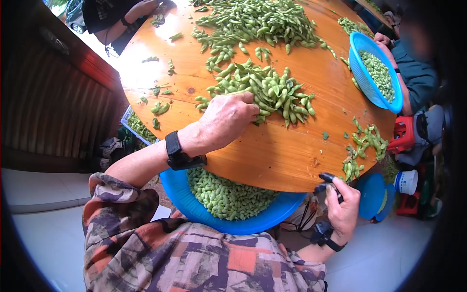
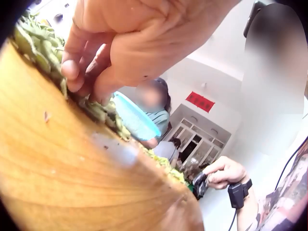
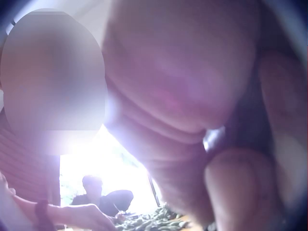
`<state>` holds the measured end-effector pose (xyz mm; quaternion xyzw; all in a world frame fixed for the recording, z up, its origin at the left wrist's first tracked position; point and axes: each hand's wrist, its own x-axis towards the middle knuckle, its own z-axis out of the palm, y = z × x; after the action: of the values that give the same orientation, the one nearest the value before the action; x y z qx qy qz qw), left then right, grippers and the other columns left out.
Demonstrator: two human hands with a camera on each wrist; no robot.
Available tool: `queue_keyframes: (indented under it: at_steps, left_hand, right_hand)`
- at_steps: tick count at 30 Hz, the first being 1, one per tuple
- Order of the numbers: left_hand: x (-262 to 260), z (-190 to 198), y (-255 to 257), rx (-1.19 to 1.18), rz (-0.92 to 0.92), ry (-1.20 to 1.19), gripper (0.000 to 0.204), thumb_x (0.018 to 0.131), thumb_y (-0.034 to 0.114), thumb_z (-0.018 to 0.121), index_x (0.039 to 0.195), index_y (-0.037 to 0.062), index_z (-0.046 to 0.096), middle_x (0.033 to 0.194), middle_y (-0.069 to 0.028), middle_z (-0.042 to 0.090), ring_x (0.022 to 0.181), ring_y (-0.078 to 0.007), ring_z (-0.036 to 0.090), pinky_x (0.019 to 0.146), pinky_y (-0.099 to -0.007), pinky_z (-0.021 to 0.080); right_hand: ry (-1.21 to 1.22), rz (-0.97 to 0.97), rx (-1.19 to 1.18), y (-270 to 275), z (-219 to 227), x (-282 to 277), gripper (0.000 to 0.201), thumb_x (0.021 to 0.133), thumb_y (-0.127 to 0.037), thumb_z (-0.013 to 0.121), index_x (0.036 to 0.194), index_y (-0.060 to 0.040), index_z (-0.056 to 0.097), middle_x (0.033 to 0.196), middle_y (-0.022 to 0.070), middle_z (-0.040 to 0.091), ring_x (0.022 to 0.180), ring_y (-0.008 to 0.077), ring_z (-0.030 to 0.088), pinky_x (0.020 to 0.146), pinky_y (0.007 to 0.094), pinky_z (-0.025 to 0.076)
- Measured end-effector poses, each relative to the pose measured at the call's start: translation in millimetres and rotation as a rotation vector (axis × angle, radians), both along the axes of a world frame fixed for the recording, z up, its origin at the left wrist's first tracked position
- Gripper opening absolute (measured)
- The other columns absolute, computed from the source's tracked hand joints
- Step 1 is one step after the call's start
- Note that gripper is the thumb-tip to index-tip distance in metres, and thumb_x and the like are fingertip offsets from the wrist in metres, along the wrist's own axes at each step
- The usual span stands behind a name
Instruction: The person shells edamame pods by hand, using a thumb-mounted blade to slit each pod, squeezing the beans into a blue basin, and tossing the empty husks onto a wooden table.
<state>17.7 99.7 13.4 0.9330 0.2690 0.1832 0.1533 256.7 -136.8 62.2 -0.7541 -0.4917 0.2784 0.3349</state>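
Observation:
My left hand (image 1: 228,119) is at the near edge of a small heap of green soybean pods (image 1: 279,92) on the wooden table. In the left wrist view its thumb and fingers (image 2: 72,70) come together on a pod at the heap's edge. My right hand (image 1: 343,204) is raised beside the table's near right edge, fingers bent. Black pieces (image 1: 327,177) show at its fingertips; whether they are covers or a held thing I cannot tell. Below the table edge, a blue basin (image 1: 170,187) in front of me holds shelled green beans (image 1: 228,197).
A larger pod pile (image 1: 258,22) covers the table's far side. Loose pods (image 1: 367,143) lie at the right edge. Across the table a person (image 1: 416,78) sits by a blue basket (image 1: 357,63) of beans; another person's arm (image 1: 116,31) rests at the far left. A red stool (image 1: 401,134) stands right.

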Motion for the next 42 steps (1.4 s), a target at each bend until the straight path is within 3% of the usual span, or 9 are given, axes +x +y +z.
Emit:
queue_keyframes:
  at_steps: [4,8,11,21,26,30,32,36,42]
  left_hand:
    - [2,-4,-6,0.061,-0.04,-0.181,0.013,0.081,0.007,0.069,0.093,0.0029,0.068,0.082,-0.0093,0.063,0.072,-0.0282,0.065,0.062,-0.0387,0.051]
    - [1,13,-31,-0.44,0.039,-0.245,0.013,0.083,0.005,0.075,0.089,0.0019,0.064,0.081,-0.005,0.065,0.07,-0.0116,0.063,0.06,-0.027,0.05]
    - [-6,10,-49,-1.263,-0.025,-0.561,0.008,0.091,0.003,0.07,0.094,0.0025,0.062,0.085,0.0011,0.065,0.073,-0.0051,0.061,0.063,-0.0209,0.052]
    - [-9,-10,-81,-1.254,0.029,-0.85,0.021,0.088,-0.001,0.071,0.099,0.0051,0.054,0.08,0.0005,0.061,0.069,-0.0057,0.059,0.059,-0.0204,0.048]
    - [-15,-7,-82,-1.95,-0.091,-0.94,0.023,0.088,-0.001,0.07,0.102,0.0069,0.053,0.077,-0.0018,0.061,0.062,-0.0099,0.06,0.054,-0.0214,0.046]
    - [-23,-1,-90,-1.809,0.058,-0.811,0.025,0.089,-0.002,0.068,0.106,0.0054,0.052,0.08,-0.0006,0.061,0.068,-0.008,0.06,0.057,-0.0214,0.046]
    - [-27,1,-98,-1.493,0.012,-0.779,0.016,0.093,0.001,0.065,0.104,0.0045,0.053,0.076,0.0013,0.059,0.069,-0.0045,0.057,0.06,-0.0219,0.047]
    - [-52,1,-109,-0.732,-0.056,-0.315,0.025,0.084,-0.006,0.06,0.108,-0.0001,0.059,0.076,-0.0031,0.058,0.065,-0.0103,0.056,0.057,-0.0266,0.046]
    - [-48,2,-116,-0.846,-0.018,-0.449,0.026,0.085,-0.011,0.062,0.108,-0.0017,0.062,0.088,-0.0047,0.067,0.071,-0.0115,0.067,0.064,-0.0249,0.055]
  right_hand:
    - [0.339,-0.112,0.106,27,-26,-35,0.025,0.089,0.002,0.058,0.11,0.0019,0.07,0.066,0.0003,0.06,0.053,0.0039,0.048,0.047,0.0217,0.036]
    - [0.783,-0.171,0.148,51,-35,-67,0.028,0.096,-0.006,0.059,0.122,0.006,0.061,0.067,-0.0035,0.052,0.053,0.0021,0.043,0.046,0.0194,0.033]
    - [1.055,-0.121,0.165,57,-42,-79,0.033,0.099,-0.007,0.058,0.127,0.0097,0.055,0.066,-0.0042,0.046,0.052,0.0027,0.04,0.045,0.0201,0.032]
    - [1.079,-0.02,0.129,61,-46,-86,0.019,0.098,-0.004,0.057,0.113,0.0069,0.061,0.068,-0.0025,0.049,0.054,0.0035,0.043,0.045,0.0195,0.032]
    - [1.561,0.076,0.052,62,-59,-75,0.013,0.096,-0.001,0.058,0.106,0.0052,0.063,0.077,-0.0002,0.055,0.055,0.0032,0.046,0.045,0.0198,0.033]
    - [0.797,0.11,0.15,55,-42,-90,0.012,0.091,0.003,0.06,0.102,0.005,0.064,0.084,0.0054,0.059,0.058,0.0119,0.055,0.048,0.0256,0.043]
    - [0.013,0.393,0.497,52,-43,-91,0.016,0.085,0.007,0.063,0.1,0.0044,0.064,0.09,0.0123,0.06,0.068,0.0251,0.063,0.058,0.0317,0.05]
    - [0.042,0.477,0.352,36,-39,-87,0.021,0.081,0.009,0.064,0.101,0.003,0.065,0.087,0.0157,0.062,0.075,0.0316,0.065,0.064,0.0351,0.052]
    - [0.152,0.308,0.327,38,-41,-98,0.019,0.085,0.005,0.066,0.103,0.0036,0.064,0.081,0.012,0.06,0.066,0.0223,0.061,0.06,0.0307,0.049]
